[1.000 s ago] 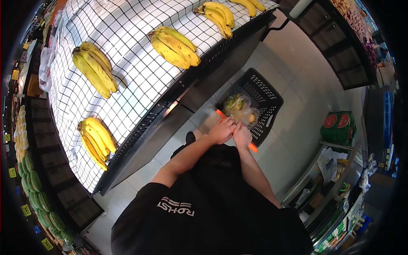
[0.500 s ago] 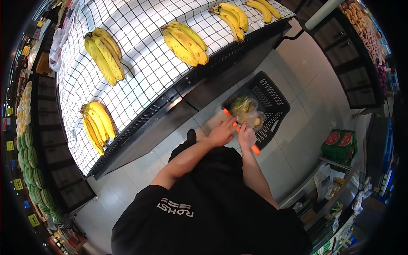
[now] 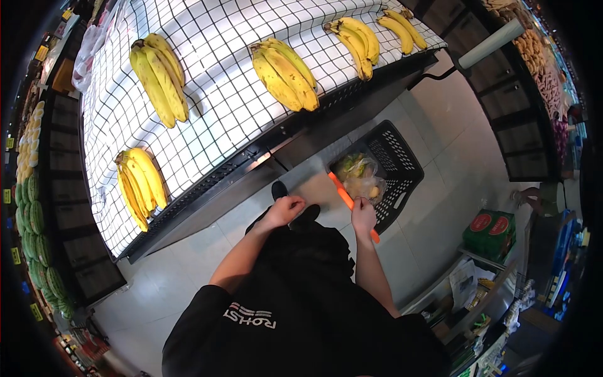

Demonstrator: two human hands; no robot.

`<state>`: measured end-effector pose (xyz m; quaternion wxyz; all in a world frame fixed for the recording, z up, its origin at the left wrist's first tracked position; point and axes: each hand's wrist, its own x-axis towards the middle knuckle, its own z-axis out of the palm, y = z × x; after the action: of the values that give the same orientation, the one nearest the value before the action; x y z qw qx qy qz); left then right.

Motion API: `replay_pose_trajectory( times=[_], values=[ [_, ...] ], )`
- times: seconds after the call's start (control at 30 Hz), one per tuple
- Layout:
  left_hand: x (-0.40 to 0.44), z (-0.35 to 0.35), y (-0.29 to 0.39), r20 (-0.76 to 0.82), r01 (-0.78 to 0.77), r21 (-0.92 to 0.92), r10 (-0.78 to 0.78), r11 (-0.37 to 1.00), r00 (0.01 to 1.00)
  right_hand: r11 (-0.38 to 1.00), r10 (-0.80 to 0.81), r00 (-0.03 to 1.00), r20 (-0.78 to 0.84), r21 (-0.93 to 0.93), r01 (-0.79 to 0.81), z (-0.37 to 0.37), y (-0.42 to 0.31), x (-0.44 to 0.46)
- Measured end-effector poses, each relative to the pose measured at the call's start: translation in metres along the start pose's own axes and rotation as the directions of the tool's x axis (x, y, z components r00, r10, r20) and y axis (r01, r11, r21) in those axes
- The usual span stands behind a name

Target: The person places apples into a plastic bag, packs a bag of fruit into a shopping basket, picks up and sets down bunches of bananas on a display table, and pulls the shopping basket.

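Observation:
My right hand [image 3: 363, 218] is wrapped round the orange handle [image 3: 344, 193] of a black shopping basket [image 3: 411, 164]. Inside the basket sit clear plastic bags of produce, one with something green [image 3: 355, 166] and one with something yellowish [image 3: 370, 190]. My left hand [image 3: 284, 211] is apart from the basket, over my shoes, with its fingers curled and nothing seen in them. Several bunches of bananas lie on the display table to the left; the middle bunch [image 3: 286, 74] and a lower-left bunch [image 3: 141, 185] are yellow with some brown marks.
The display table [image 3: 213, 94] has a white checked cloth and a black edge running diagonally past the basket. Green packs [image 3: 490, 234] stand at right beside a glass-sided case. Produce shelves [image 3: 41, 239] line the left, and a pale roll [image 3: 491, 44] sticks out at upper right.
My left hand has let go of the basket handle and moved left, its fingers now curled. My right hand stays on the handle. The view has shifted slightly.

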<state>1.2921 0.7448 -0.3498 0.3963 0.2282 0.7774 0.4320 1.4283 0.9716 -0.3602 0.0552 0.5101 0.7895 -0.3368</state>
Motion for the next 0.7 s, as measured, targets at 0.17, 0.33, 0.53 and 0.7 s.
replay_pose_trajectory(
  times=[0.17, 0.33, 0.53, 0.7],
  values=[
    [-0.028, -0.059, 0.024, -0.254, 0.025, -0.294, -0.104, 0.955, 0.962, 1.000, 0.007, 0.996, 0.084, -0.021, -0.005, 0.004, 0.003, 0.010],
    [-0.019, -0.117, 0.082, -0.487, -0.251, -0.195, 0.129, 0.948, 0.864, 0.949, -0.182, 0.983, -0.019, 0.258, 0.180, 0.014, -0.052, 0.010],
    [0.025, -0.176, 0.097, -0.559, -0.339, 0.008, 0.286, 0.941, 0.779, 0.658, -0.382, 0.924, -0.036, 0.692, 0.298, 0.000, -0.158, 0.024],
    [0.042, -0.187, 0.084, -0.475, -0.286, -0.127, 0.195, 0.950, 0.858, 0.481, -0.368, 0.914, -0.168, 0.807, 0.342, -0.029, -0.226, 0.036]
  ],
)
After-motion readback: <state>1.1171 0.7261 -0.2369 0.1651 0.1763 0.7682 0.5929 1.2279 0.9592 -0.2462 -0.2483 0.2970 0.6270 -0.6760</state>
